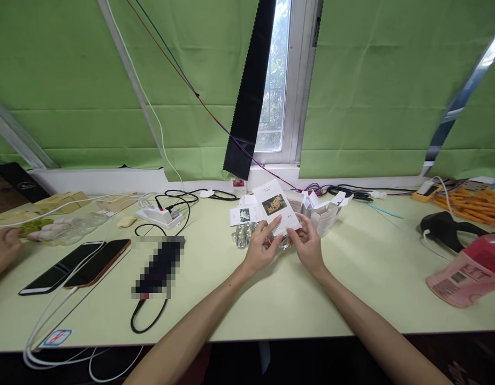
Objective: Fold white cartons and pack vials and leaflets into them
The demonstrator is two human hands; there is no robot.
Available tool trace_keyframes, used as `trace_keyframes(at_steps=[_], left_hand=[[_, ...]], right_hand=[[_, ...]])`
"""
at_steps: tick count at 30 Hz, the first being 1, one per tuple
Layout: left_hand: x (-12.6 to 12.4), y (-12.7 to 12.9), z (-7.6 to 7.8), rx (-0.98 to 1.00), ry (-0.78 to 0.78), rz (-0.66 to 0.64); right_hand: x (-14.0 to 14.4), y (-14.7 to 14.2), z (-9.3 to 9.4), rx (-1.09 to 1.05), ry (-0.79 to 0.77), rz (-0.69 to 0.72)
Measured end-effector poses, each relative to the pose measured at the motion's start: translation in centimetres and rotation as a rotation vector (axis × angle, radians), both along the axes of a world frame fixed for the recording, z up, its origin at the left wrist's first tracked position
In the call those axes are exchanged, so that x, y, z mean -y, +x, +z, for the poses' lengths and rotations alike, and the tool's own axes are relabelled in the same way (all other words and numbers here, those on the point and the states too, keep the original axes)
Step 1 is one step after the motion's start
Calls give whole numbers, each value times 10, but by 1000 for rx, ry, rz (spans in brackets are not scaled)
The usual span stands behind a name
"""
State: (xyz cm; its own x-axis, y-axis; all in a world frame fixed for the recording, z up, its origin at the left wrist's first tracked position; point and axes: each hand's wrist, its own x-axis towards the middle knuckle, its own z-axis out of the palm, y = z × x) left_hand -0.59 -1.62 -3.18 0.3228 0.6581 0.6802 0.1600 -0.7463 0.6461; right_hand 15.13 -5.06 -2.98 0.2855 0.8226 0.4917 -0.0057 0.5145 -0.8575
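Note:
A white card [274, 203] printed with a yellow-orange flower is held up in front of me, tilted over the table. My left hand [263, 248] grips its lower left side, index finger lying across the front. At the lower right corner, my right hand [309, 246] pinches it, thumb in front. Shiny clear small containers [243, 235] lie beside and partly behind my left hand; what they are exactly I cannot tell. A smaller card with a white flower [244, 215] lies just behind them. Opened white paper boxes [325, 214] stand behind my right hand.
Phones [97, 263], cables and a power strip [161, 215] occupy the left, where another person's hand [4, 251] reaches in. To the right are a pink-red container [466, 272], a black handheld device [442, 230] and an orange pile [474, 206]. A small picture box [238, 185] stands by the window.

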Motion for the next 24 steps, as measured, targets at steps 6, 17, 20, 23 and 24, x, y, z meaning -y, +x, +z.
trace_keyframes(at_steps=[6,17,20,23,24], left_hand=[[2,2,2,11,-14,7],[1,2,1,52,-56,-23],[1,2,0,45,-63,-31],[0,1,0,34,-78,-41],[0,1,0,31,-82,-43]], right_hand=[[0,1,4,-52,-35,22],[-5,6,8,-188,-136,129],[-6,7,9,-220,-133,205],[-5,7,10,-228,-134,276],[-5,7,10,-233,-136,284]])
